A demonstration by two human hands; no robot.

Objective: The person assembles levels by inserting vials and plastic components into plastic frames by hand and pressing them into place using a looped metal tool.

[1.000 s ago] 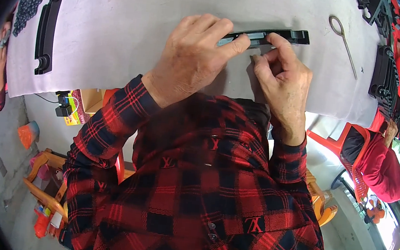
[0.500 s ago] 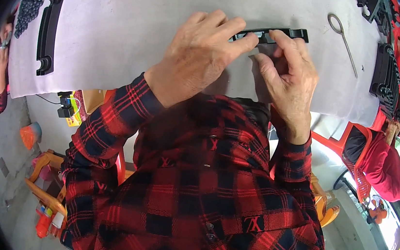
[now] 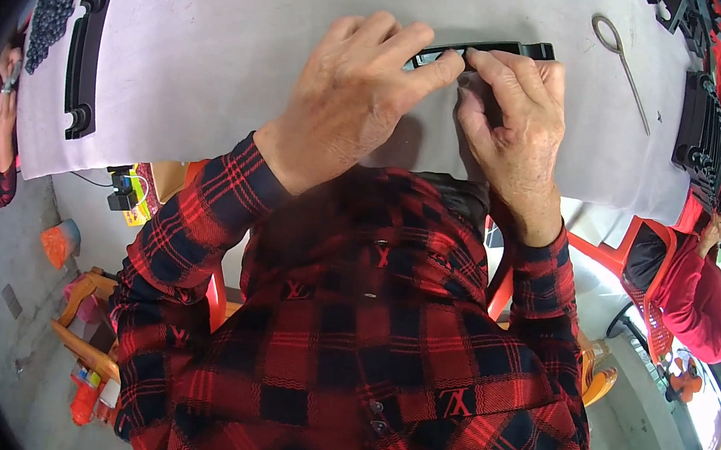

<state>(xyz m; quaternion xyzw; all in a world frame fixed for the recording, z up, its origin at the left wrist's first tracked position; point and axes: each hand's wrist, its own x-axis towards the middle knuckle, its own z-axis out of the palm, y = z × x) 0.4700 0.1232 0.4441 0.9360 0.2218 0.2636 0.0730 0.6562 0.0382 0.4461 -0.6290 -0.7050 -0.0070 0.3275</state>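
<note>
A long black plastic bar [image 3: 534, 50] with a raised, notched end lies on the pale tabletop in front of me, a light strip showing in its recess. My left hand [image 3: 351, 105] is closed about the bar's left part, its thumb pressed along the near edge. My right hand [image 3: 517, 118] bends its fingers onto the bar's middle and right part. Its forefinger tip meets the left thumb tip, and the right thumb sits below, off the bar. Fingers hide much of the bar, and anything small under the fingertips cannot be made out.
A similar black bar [image 3: 85, 62] and a heap of small black pieces [image 3: 63, 0] lie at the left. To the right are a metal rod with a looped end [image 3: 622, 72] and stacked black parts [image 3: 698, 129]. Other people sit at both sides; one wears a red sleeve [image 3: 700, 300].
My right forefinger has slid left along the bar to the left thumb tip. The right hand has lowered its other fingers toward the bar's right end. The left hand has shifted slightly left.
</note>
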